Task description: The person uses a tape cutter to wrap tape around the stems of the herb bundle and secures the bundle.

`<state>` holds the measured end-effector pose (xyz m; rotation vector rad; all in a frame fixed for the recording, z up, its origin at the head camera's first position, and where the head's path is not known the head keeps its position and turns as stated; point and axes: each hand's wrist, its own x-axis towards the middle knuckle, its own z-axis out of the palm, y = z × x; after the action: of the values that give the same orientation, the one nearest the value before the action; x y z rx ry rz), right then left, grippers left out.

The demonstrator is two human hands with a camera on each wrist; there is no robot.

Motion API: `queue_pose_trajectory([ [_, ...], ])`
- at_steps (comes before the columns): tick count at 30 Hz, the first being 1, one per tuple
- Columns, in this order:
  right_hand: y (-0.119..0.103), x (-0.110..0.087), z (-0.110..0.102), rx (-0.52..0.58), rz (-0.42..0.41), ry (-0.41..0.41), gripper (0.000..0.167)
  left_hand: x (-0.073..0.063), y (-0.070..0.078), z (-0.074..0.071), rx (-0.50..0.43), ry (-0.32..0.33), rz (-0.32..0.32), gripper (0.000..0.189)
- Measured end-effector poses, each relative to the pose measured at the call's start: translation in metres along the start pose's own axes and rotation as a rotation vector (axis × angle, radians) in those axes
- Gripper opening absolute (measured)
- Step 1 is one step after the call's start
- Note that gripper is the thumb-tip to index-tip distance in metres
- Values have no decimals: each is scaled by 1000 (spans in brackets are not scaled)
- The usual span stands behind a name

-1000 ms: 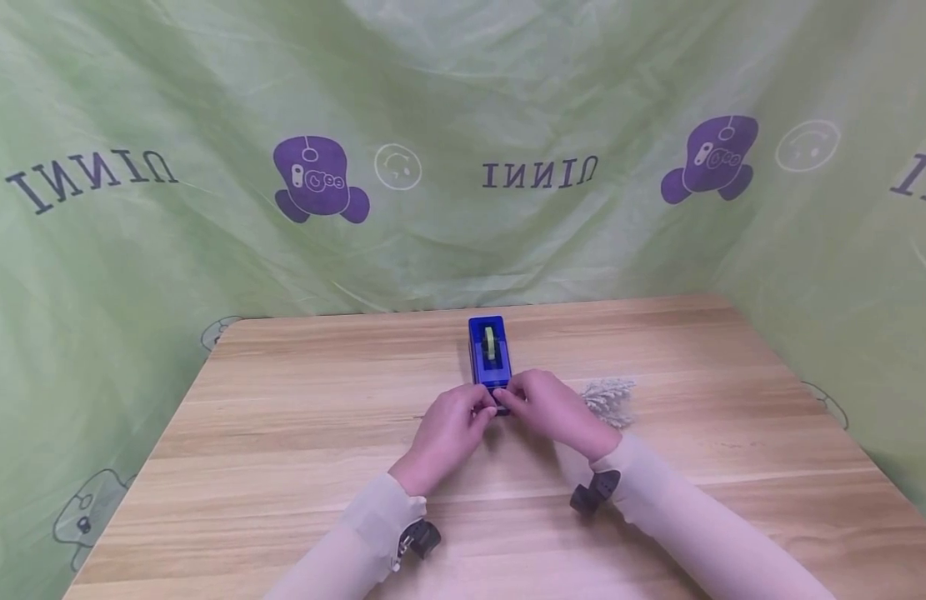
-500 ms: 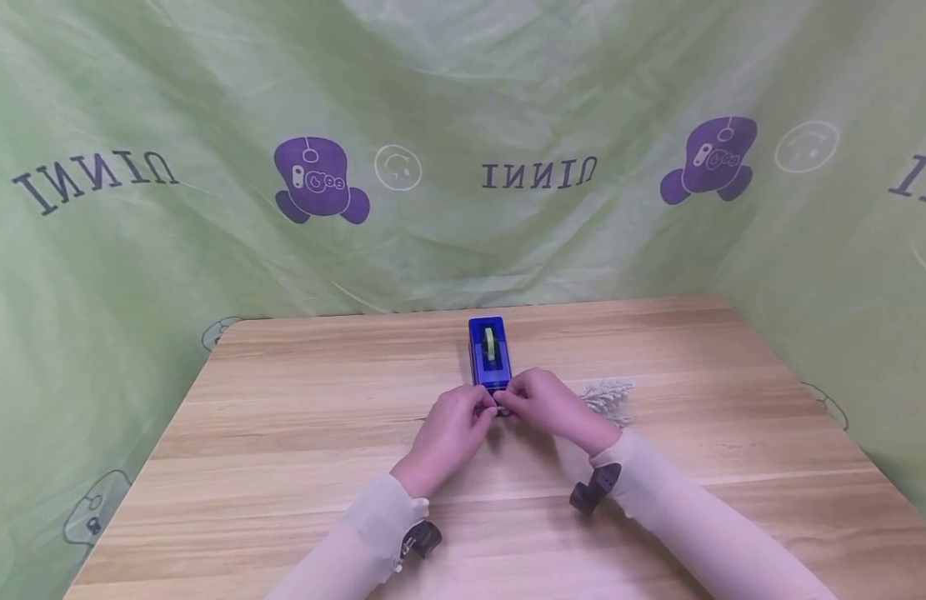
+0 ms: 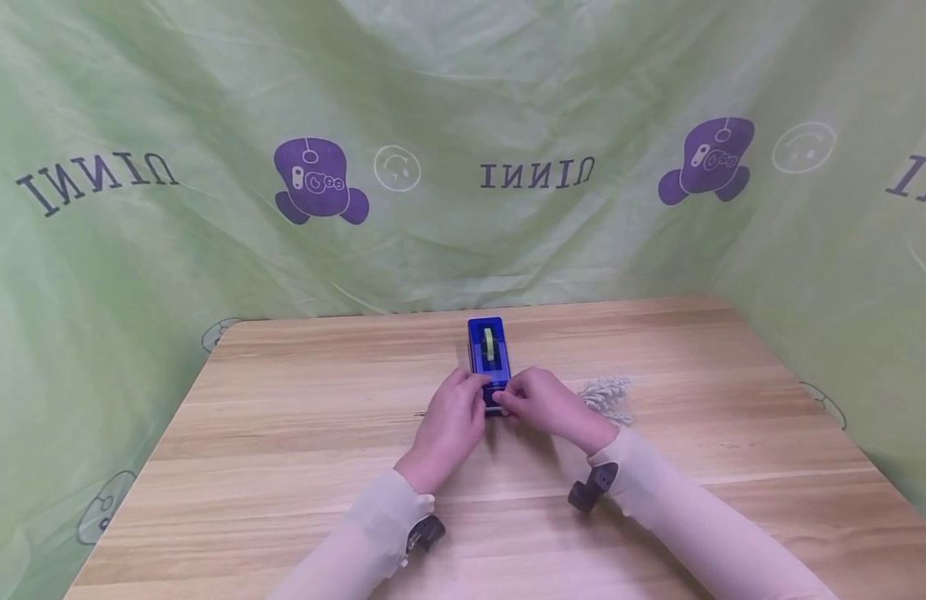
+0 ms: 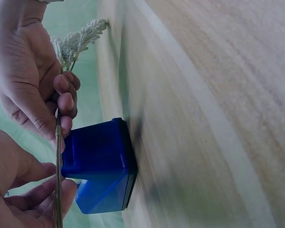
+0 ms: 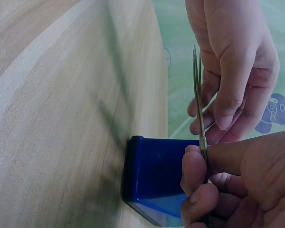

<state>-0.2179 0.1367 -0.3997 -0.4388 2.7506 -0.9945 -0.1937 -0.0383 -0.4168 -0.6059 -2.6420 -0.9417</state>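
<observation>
My right hand (image 3: 551, 404) pinches the thin stems (image 5: 198, 90) of a bunch of pale grey flowers (image 3: 607, 398), which point to the right. A narrow light band (image 5: 203, 142) circles the stems just past its fingertips. My left hand (image 3: 449, 417) is at the bare stem ends; its thumb and fingers stand apart on either side of them, fingertips right at the stems in the left wrist view. Close behind both hands stands a blue tape dispenser (image 3: 494, 367) with a yellow-green tape roll (image 3: 489, 343) in it. The hands cover its front end in the head view.
The wooden table (image 3: 297, 467) carries the dispenser near its far side. A green printed curtain (image 3: 447, 250) hangs behind and along both sides. A black wrist camera (image 3: 425, 533) sits on the left sleeve, another (image 3: 592, 490) on the right.
My left hand has let its pinch at the stems loosen and moved slightly up towards the dispenser, its index finger now extended. My right hand keeps its hold in nearly the same place.
</observation>
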Motion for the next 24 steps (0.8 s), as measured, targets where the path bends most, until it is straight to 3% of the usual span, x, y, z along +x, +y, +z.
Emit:
queue_pose_trajectory([
  [7,-4,0,3,-26,16,9,36,2,0,-3,53,-41,-24,29],
  [18,-3,1,1,-38,7,29,35,5,-3,-2,54,-53,5,34],
  [24,-3,1,1,-21,22,19,34,6,-2,-3,51,-79,-13,33],
])
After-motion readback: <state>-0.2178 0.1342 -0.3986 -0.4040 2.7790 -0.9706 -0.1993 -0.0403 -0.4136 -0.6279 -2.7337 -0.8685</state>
